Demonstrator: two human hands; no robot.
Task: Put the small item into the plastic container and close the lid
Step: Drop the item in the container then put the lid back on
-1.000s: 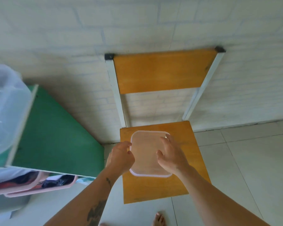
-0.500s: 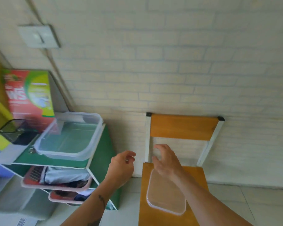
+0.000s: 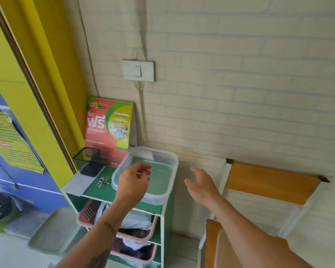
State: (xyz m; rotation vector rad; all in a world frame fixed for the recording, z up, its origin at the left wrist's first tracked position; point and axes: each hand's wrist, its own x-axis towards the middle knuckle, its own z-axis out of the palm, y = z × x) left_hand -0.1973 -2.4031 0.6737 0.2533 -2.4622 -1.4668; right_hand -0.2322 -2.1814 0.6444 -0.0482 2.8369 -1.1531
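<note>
Left hand point(image 3: 132, 183), fingers loosely curled and holding nothing, hovered over the open plastic container point(image 3: 159, 161); right hand point(image 3: 202, 185) was spread wide, empty, beside it.

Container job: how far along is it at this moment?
Done: the lid is off, lying on the chair; the container sits open and looks empty. In hand: nothing; the left hand hovers half-curled over it, the right hand open. Left: fetch the item, possibly the metal piece; drop it in; close.

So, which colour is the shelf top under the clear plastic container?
Green shelf top, seen in the head view.
</note>
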